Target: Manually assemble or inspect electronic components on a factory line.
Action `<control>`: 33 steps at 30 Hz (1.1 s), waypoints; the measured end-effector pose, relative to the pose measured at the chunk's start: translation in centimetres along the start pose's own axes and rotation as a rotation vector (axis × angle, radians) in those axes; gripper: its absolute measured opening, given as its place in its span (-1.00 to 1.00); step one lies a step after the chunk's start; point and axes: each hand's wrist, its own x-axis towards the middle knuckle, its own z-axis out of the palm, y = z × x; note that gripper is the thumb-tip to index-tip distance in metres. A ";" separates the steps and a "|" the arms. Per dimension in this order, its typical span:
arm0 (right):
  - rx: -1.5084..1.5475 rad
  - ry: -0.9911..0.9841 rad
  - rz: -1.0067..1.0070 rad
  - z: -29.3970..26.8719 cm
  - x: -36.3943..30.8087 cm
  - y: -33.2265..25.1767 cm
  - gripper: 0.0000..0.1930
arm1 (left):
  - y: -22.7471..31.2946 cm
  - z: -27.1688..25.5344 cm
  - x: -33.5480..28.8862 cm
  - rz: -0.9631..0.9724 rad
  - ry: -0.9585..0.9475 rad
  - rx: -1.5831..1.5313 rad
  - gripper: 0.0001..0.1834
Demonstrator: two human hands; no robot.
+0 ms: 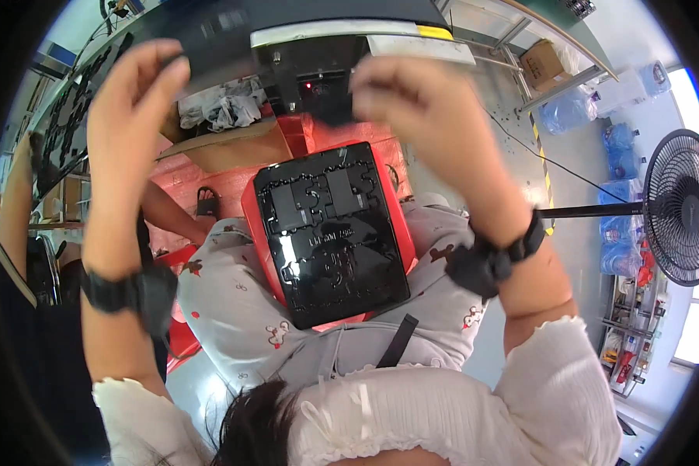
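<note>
My left hand is raised at the upper left, thumb and fingers curled toward a blurred dark thing at the bench edge. My right hand is up on the other side, its curled fingers smeared by motion beside a dark device with a small red light. What either hand pinches is too blurred to name. Below them, a glossy black moulded plastic tray rests tilted between my knees on a red support. Two flat dark rectangular pieces lie in its far recesses. Black bands are strapped round both my wrists.
An open cardboard box with clear plastic bags stands under the black bench. Another person's arm and leg show at the left. On the right are a black fan, large blue water bottles and a cable across the floor.
</note>
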 end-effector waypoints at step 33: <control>-0.378 -0.394 0.168 1.9 -19.8 4.3 -0.76 | -1.5 3.0 -2.7 -0.897 0.353 -1.266 -0.42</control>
